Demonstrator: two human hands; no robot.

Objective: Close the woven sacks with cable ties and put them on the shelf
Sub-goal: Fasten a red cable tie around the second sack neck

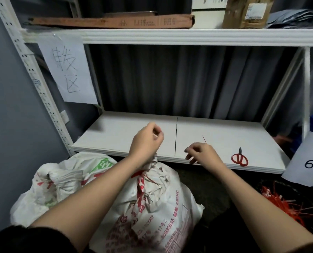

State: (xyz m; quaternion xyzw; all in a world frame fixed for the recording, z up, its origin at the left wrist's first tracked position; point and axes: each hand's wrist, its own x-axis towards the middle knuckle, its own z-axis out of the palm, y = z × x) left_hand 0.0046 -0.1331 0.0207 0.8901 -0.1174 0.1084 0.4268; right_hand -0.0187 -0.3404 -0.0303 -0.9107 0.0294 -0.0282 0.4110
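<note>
The white woven sack with red print (pixel 152 207) sits on the floor below the bare white shelf board (pixel 115 132) — neck bunched in the curled left hand (pixel 147 139), the right hand (pixel 200 152) pinching a thin red cable tie (pixel 204 139). Cinching and shelving remain — a second white sack (pixel 47 187) waits beside it.

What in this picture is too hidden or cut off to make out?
- Head view: the front sack neck is covered by the left hand, so the tie's closure is unseen.
- Red cable ties: the heap is cut by the right edge.
- Paper label reads "6-", the rest cropped.
</note>
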